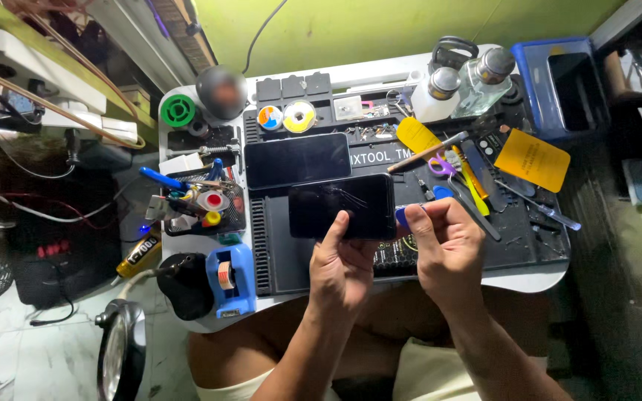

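1. Left hand (pixel 341 269) grips the cracked dark phone (pixel 342 206) from below, thumb up on the glass. Screen looks not lifted yet.
2. Right hand (pixel 446 249) pinches a small blue pick (pixel 402 217) at the phone's right edge.
3. Second phone (pixel 297 160) lies just beyond; tweezers, scissors (pixel 440 165) and bottles (pixel 464 85) crowd the surface (pixel 321 267) past the right hand.

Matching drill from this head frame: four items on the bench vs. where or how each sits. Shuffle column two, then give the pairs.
1. cracked phone
2. second phone
3. tape dispenser
4. clear bottle

A. back right of the mat
B. flat on the mat, untouched
C. blue, front left beside the mat
D. held by left hand, with right hand at its edge

1-D, 2-B, 3-C, 4-A
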